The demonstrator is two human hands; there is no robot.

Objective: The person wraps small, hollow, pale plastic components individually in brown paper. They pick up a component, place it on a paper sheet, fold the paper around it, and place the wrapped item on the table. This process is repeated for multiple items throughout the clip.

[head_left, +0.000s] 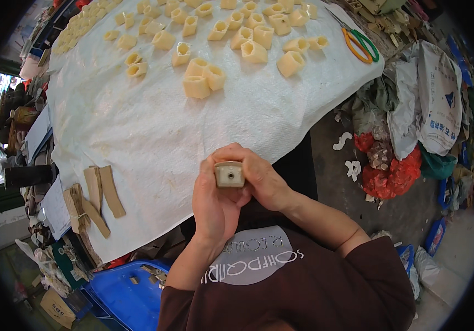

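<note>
Close to my body, over the near edge of a white sheet (154, 138), both hands hold one small beige block. This block (229, 179) has a flat end face with a small dark hole, and the rest of it is hidden by my fingers. My left hand (213, 204) wraps its left side and underside. My right hand (267, 179) closes round it from the right, fingers curled over the far side. Beyond them, several pale yellow hollow pieces (196, 86) with open tops lie spread over the sheet.
Scissors (360, 45) with orange and green handles lie at the sheet's far right corner. Brown flat strips (96, 190), some tied in a bundle, rest at the left. A blue bin (121, 289) stands below left. Red bags (394, 174) and white sacks (438, 99) crowd the right floor.
</note>
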